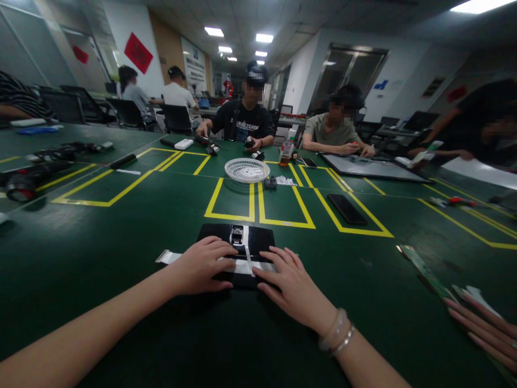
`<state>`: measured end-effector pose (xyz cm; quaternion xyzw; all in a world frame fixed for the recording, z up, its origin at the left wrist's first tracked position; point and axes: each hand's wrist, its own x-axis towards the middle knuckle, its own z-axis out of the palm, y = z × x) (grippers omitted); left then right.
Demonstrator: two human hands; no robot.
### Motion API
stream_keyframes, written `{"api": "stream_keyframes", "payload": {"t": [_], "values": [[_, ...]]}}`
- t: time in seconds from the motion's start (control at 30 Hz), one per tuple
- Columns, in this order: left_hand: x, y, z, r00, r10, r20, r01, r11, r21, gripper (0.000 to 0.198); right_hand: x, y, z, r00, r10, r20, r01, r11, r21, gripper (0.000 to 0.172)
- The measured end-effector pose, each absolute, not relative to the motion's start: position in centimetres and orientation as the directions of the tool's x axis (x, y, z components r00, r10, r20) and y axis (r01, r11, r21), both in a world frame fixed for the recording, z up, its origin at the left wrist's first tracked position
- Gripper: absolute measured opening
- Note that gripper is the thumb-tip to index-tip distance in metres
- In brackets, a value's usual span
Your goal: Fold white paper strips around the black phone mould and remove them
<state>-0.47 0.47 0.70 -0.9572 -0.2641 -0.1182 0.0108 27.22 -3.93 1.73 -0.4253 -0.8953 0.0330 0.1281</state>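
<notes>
A black, slightly curved panel [218, 233] lies on the green table in front of me, a small square metal-and-black part [237, 235] set into its upper middle. Across the panel runs a white flat strip like a ribbon cable [173, 257], sticking out past the left edge. A narrower white strip [247, 253] crosses it from the square part downward. My left hand [204, 267] rests on the left half, fingers stretched flat over the strip. On the right half lies my right hand [285, 275], its fingers spread and touching the strip. The fingers hide parts of both.
Beyond the panel stand a white plastic basket [232, 175] and a bottle [286, 152]. A black phone [346, 209] lies inside yellow tape lines. At right, another person's hand [480, 323] is near a green circuit board strip [422, 267]. Several people sit around.
</notes>
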Motion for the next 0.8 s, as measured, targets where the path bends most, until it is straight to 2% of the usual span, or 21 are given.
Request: {"api": "stream_keyframes", "payload": {"t": [0.1,0.2,0.33,0.53,0.8], "values": [[-0.55,0.47,0.21,0.788,0.572,0.229,0.575,-0.816,0.059,0.071,27.20,-3.87,1.87,-0.602,0.759,0.248,0.745,0.645,-0.168,0.033],[-0.68,0.62,-0.14,0.766,0.615,0.186,0.614,-0.786,0.072,0.088,27.25,-3.90,2.00,-0.591,0.764,0.261,0.752,0.638,-0.166,0.030],[-0.64,0.79,-0.06,0.764,0.631,0.138,0.625,-0.776,0.086,0.089,27.32,-3.96,1.92,-0.592,0.771,0.235,0.756,0.632,-0.168,0.025],[-0.53,0.83,-0.01,0.755,0.637,0.157,0.622,-0.771,0.135,0.085,27.36,-3.78,1.80,-0.609,0.750,0.258,0.738,0.655,-0.164,0.024],[-0.51,0.97,0.29,0.752,0.638,0.164,0.615,-0.769,0.173,0.084,27.89,-3.28,1.87,-0.571,0.758,0.316,0.744,0.640,-0.191,0.037]]}}
